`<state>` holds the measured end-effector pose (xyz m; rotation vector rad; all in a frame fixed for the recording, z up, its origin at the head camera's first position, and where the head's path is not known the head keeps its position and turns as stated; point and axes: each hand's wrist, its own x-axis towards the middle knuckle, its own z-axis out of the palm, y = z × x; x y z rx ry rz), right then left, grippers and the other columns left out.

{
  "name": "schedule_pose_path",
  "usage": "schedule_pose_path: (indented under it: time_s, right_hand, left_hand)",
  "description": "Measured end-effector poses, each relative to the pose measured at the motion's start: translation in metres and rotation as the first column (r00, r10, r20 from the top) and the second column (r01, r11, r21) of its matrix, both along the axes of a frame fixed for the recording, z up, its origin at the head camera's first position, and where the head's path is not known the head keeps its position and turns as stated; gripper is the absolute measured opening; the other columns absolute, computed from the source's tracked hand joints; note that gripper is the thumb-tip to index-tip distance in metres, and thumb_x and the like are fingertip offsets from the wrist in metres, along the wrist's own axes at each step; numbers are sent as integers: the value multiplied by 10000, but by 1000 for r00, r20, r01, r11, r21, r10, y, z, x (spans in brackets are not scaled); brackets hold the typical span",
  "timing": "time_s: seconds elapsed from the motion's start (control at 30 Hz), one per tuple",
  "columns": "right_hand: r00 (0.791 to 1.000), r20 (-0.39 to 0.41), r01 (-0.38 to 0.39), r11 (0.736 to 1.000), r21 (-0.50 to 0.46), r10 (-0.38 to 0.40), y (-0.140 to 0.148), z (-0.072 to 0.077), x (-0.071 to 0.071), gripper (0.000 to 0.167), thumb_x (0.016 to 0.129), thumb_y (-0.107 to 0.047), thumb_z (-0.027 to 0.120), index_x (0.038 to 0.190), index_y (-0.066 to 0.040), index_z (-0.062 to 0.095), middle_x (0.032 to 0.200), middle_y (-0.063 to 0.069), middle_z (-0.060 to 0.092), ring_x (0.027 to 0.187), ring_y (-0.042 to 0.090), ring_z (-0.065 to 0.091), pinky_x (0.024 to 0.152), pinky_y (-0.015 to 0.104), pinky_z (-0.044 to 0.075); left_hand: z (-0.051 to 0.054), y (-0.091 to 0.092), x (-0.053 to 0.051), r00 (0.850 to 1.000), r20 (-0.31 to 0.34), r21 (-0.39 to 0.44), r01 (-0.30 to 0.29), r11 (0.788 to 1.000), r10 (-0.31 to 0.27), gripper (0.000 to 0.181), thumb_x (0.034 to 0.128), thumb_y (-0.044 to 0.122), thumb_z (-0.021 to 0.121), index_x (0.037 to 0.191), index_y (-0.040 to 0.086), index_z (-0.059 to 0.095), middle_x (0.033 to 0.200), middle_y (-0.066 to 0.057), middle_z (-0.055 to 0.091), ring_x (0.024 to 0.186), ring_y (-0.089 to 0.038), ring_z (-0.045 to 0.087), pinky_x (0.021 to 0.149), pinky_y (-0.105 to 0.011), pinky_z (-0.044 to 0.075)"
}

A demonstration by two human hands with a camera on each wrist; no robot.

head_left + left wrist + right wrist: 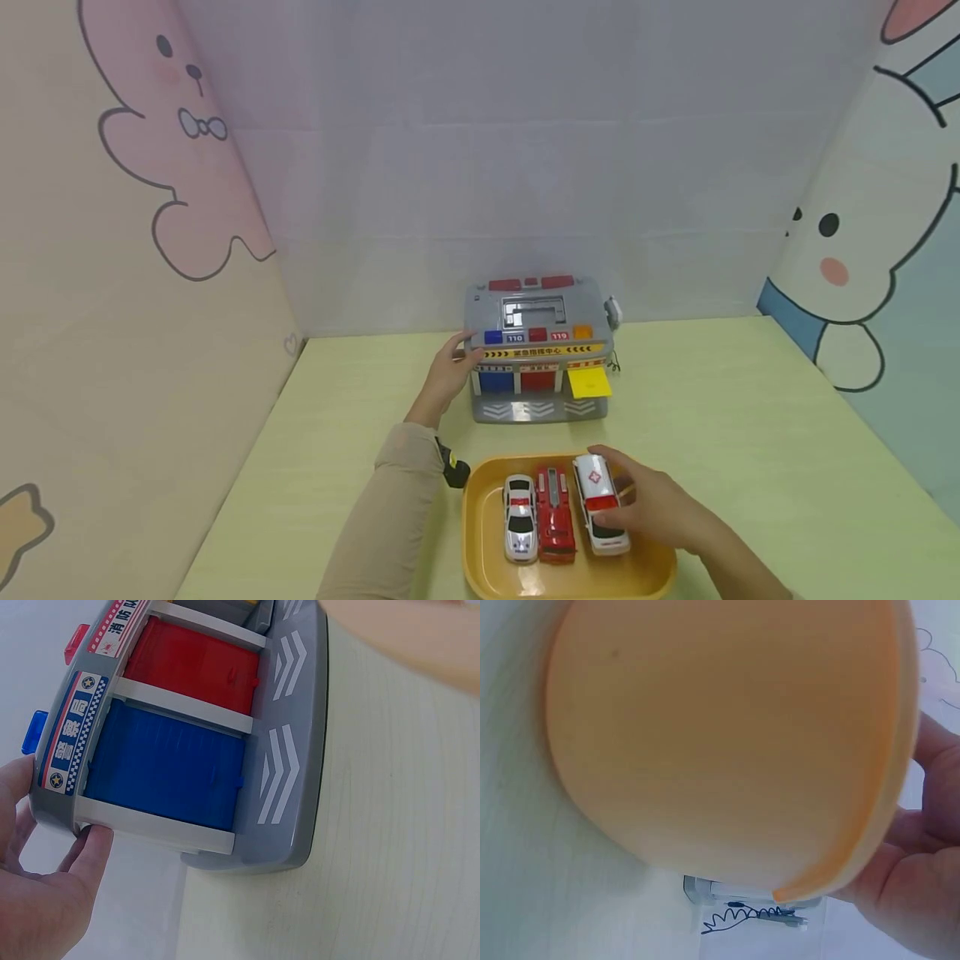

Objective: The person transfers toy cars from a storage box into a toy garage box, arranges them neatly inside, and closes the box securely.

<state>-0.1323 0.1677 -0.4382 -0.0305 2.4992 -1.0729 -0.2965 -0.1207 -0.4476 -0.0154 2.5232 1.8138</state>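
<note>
A grey toy garage stands by the back wall. Its blue shutter and red shutter are down, while the yellow one is raised outward. My left hand grips the garage's left front corner below the roof. In the orange tray lie a white police car and a red fire truck. My right hand holds a white toy ambulance between thumb and fingers at the tray's right side. The tray's wall hides the ambulance in the right wrist view.
On the garage's right side hangs a small grey-white piece with a coiled cord. A pale yellow-green tabletop lies under everything. Cartoon-printed cloth walls enclose the back and sides.
</note>
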Motion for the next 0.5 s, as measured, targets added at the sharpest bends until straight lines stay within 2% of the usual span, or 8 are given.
schedule_pose_path:
  time_s: [0.23, 0.5]
  right_hand:
    - [999, 20, 38, 998, -51, -37, 9, 6, -6, 909, 701, -292, 883, 1474, -202, 415, 1073, 92, 591, 912, 245, 567, 758, 453, 548]
    - [999, 17, 35, 995, -93, -33, 19, 12, -12, 918, 725, -269, 869, 1494, -168, 379, 1095, 139, 570, 911, 257, 575, 767, 461, 545]
  left_hand:
    - [1, 1, 2, 1000, -11, -17, 6, 1000, -7, 478, 994, 326, 583, 1445, 218, 466, 1345, -188, 503, 1245, -360, 479, 990, -519, 415]
    - [1, 1, 0, 1000, 0, -23, 0, 1000, 0, 482, 992, 314, 591, 1448, 224, 462, 1355, -181, 499, 1247, -356, 480, 991, -523, 415]
